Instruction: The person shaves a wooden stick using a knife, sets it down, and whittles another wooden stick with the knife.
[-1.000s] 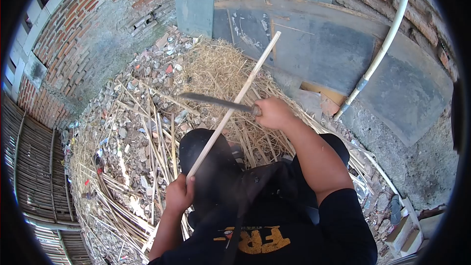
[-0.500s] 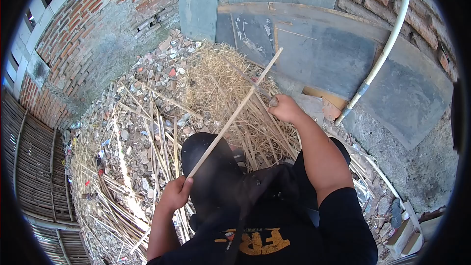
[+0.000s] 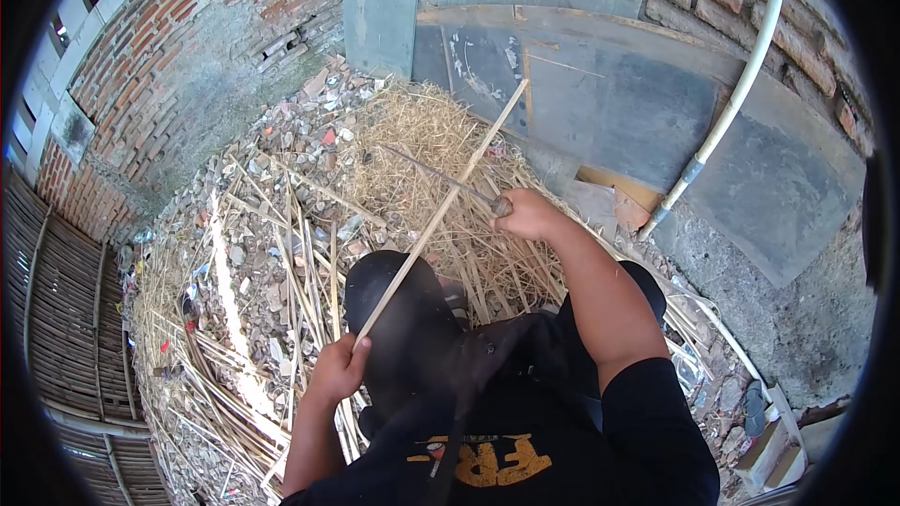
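Note:
My left hand (image 3: 337,370) is closed round the lower end of a long pale bamboo strip (image 3: 412,253), which slants up and away to the right across my knee. In my right hand (image 3: 532,215) is a knife (image 3: 431,169), gripped by its handle. Its thin dark blade points up and to the left and crosses the strip around the middle. Whether the edge bites into the strip or only rests on it, I cannot tell. Beneath both lies a heap of straw-coloured shavings (image 3: 403,122).
Loose bamboo strips (image 3: 305,272) are scattered over rubble on the left. Grey boards (image 3: 609,84) lean against the wall ahead, with a white pipe (image 3: 741,103) to their right. A brick wall (image 3: 187,66) stands at the far left, and a slatted bamboo panel (image 3: 70,300) nearer.
My right hand has moved a little left, and the knife blade now reaches further left across the strip. The strip's far end has shifted slightly up and left.

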Tool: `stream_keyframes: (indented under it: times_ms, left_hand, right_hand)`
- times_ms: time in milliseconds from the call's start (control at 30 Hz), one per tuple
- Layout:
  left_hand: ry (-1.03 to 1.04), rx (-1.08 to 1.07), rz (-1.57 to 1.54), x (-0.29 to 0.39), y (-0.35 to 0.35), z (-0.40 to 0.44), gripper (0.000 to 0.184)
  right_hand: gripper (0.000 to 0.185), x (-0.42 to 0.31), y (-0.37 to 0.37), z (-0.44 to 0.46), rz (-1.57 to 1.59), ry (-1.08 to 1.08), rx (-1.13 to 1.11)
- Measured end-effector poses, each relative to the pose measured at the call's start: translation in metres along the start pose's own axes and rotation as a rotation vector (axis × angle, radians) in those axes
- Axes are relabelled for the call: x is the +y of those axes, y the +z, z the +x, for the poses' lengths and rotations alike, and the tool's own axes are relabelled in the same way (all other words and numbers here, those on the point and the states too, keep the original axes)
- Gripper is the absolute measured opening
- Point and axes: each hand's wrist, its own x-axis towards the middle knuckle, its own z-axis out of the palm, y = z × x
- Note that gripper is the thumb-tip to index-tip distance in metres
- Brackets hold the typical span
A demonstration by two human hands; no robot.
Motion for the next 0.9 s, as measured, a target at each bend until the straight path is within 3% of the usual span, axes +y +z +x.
stream_keyframes:
  times_ms: [133,233,333,433,533,567,800,900]
  left_hand:
    - [-0.005,0.008,0.033,0.003,0.001,-0.002,0.049]
    - [-0.001,0.026,0.082,0.008,0.004,-0.002,0.048]
    - [-0.006,0.049,0.113,0.014,0.006,-0.002,0.048]
    - [0.006,0.056,0.129,0.01,0.007,-0.001,0.048]
    - [0.004,0.07,0.128,0.006,0.01,-0.002,0.048]
    - [0.006,0.082,0.122,0.006,0.011,-0.001,0.048]
    - [0.016,0.05,0.067,0.0,0.007,-0.002,0.048]
    - [0.048,0.052,0.09,0.005,0.007,-0.001,0.049]
  right_hand:
    - [0.046,-0.002,-0.002,-0.014,-0.065,-0.074,-0.015]
    - [0.039,-0.016,-0.002,-0.026,-0.166,-0.046,-0.051]
    - [0.028,-0.033,0.0,-0.037,-0.296,-0.175,-0.064]
    - [0.029,-0.041,0.007,-0.037,-0.279,-0.208,-0.101]
    - [0.032,-0.019,0.003,-0.011,-0.041,-0.121,-0.214]
    - [0.038,-0.012,0.002,-0.005,0.017,-0.003,-0.186]
    - [0.035,-0.028,0.0,-0.024,-0.072,-0.043,-0.059]
    - [0.031,-0.04,0.003,-0.036,-0.294,-0.106,-0.106]
